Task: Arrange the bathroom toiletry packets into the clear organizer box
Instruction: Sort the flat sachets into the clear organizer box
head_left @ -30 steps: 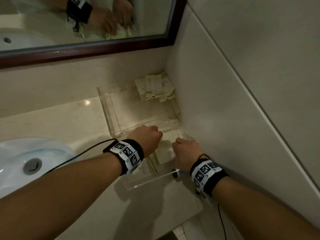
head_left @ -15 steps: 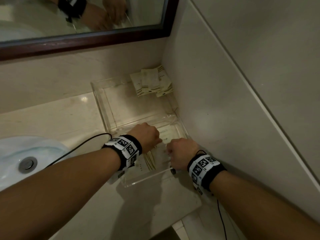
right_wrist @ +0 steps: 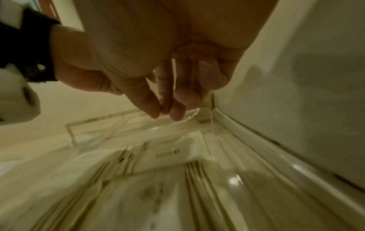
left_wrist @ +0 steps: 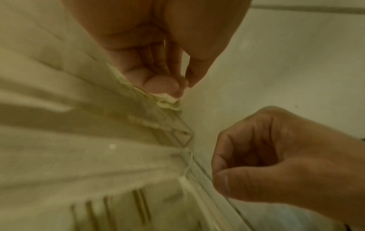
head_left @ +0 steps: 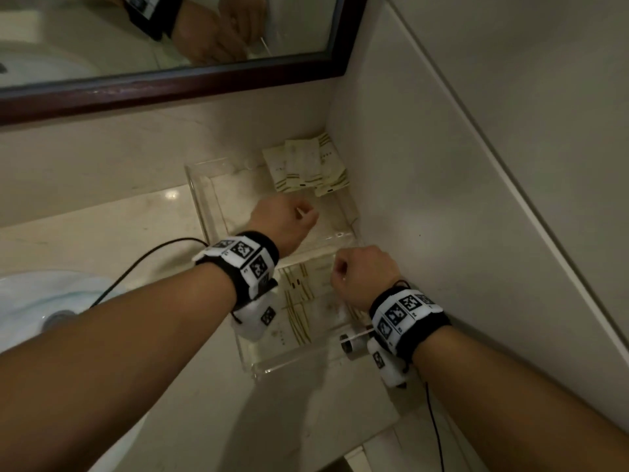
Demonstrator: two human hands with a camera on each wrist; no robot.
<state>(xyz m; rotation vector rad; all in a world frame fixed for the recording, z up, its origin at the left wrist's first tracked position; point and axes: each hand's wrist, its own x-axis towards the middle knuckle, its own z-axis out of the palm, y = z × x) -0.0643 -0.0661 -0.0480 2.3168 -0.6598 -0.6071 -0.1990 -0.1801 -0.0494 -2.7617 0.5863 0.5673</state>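
Observation:
The clear organizer box (head_left: 292, 364) lies on the counter against the right wall. Its near section holds cream packets (head_left: 299, 311) with gold stripes, also seen in the right wrist view as packets (right_wrist: 158, 156). A loose pile of packets (head_left: 306, 168) leans in the far corner, at the box's far end. My left hand (head_left: 306, 212) hovers over the far section, just short of that pile (left_wrist: 168, 101), fingers curled and holding nothing. My right hand (head_left: 340, 270) hangs over the near section's right side, thumb and forefinger tips together (right_wrist: 166, 111), with nothing between them.
A white sink (head_left: 41, 301) sits at the left. A dark-framed mirror (head_left: 170, 80) runs along the back wall. The tiled side wall (head_left: 442, 165) stands right beside the box. A black cable (head_left: 143, 260) trails from my left wrist. A small dark cylinder (head_left: 352, 345) sits by the box's front right corner.
My left hand has left the packets in the near section and moved forward over the far section toward the corner pile. My right hand stays over the near section.

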